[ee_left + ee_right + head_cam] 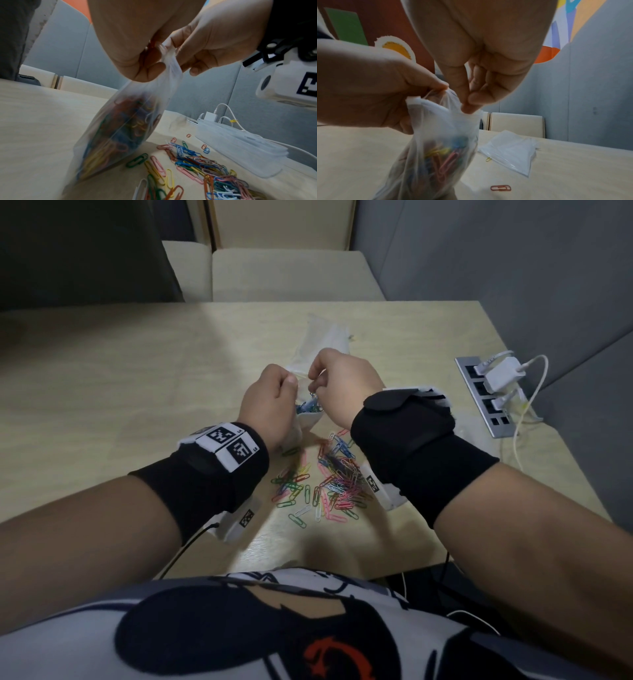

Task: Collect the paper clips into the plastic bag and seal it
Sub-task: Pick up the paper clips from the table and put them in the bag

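Translucent plastic bag [120,132] holds coloured paper clips [118,136]; both hands [270,402] [342,385] pinch its mouth.

Light: dim, soft, from overhead.
Shadows: faint, beneath forearms on table [102,378].
Blur: wrist views smear the plastic bag [120,135].
Edges: wide-angle bending.

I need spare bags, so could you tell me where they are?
The spare bags lie flat on the table, beyond the plastic bag being held.
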A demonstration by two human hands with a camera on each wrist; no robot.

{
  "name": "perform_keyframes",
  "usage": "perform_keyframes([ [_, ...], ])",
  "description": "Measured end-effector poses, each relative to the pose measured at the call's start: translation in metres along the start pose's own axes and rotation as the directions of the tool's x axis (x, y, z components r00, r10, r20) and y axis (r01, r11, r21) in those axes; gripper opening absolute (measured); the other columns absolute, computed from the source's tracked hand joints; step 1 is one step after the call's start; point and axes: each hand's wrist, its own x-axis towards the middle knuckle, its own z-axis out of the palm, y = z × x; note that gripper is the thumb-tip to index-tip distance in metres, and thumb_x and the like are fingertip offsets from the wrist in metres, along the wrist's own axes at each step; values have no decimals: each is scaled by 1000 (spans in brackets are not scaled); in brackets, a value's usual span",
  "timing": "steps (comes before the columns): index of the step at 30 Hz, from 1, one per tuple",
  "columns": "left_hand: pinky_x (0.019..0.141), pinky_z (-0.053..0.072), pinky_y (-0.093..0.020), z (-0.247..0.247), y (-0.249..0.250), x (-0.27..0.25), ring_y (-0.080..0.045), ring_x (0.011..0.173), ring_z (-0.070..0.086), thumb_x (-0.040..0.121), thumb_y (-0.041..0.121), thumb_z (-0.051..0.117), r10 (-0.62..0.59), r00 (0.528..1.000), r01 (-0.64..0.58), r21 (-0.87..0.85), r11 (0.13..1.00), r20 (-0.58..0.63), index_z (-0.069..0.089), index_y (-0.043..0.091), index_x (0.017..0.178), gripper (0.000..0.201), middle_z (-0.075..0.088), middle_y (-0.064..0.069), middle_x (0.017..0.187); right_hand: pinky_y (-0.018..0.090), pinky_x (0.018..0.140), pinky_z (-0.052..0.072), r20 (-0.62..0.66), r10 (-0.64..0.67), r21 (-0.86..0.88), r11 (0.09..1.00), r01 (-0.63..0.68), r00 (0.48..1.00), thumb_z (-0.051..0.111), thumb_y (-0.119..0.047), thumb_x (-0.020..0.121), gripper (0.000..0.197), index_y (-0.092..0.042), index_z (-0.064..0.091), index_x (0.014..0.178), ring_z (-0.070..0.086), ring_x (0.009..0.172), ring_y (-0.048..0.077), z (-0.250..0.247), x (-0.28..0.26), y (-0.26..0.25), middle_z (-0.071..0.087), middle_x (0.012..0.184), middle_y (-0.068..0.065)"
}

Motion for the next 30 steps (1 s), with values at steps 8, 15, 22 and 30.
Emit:
perform_keyframes([
  [8, 66, 30, -26, -5, -3, 2, -19, 78, 47, 98, 25, 38, -1, 999, 3, 42, 999, -46, 52, 9, 97, 21, 54, -3, 85, 30, 69, 42, 63, 258, -107, 962, -251, 964, 64, -22, 83, 41, -14, 49, 120, 58, 94, 28, 4, -1, 36, 57, 115, 11],
  [15, 68, 36, -30, -6, -4, 3, -21, 78, 47, 97, 25, 38, -7, 1000, 7, 21, 1000, -26, 52, 10, 95, 20, 55, -3, 83, 49, 85, 52, 314, 514, -464, 817, -343, 798, 89, -56, 40, 113, -16, 33, 130, 52, 107, 35, 46, -34, 65, 43, 119, 12],
  [22, 66, 33, -27, -7, -8, 3, -18, 75, 47, 97, 24, 39, 1, 1000, -1, 16, 1000, -26, 48, 14, 90, 15, 52, 2, 77, 47, 84, 53, 312, 379, -459, 863, -211, 871, 87, -45, 58, 94, -20, 33, 130, 58, 98, 40, 71, -37, 65, 33, 127, 13],
  [30, 64, 31, -27, -11, -9, 3, -17, 72, 46, 97, 24, 39, 3, 999, -2, 7, 1000, -42, 48, 15, 89, 15, 52, 3, 75, 32, 70, 48, 343, 119, -410, 912, 34, 932, 56, -14, 91, 27, -13, 51, 118, 58, 76, 29, 79, -29, 65, 46, 114, 12],
])
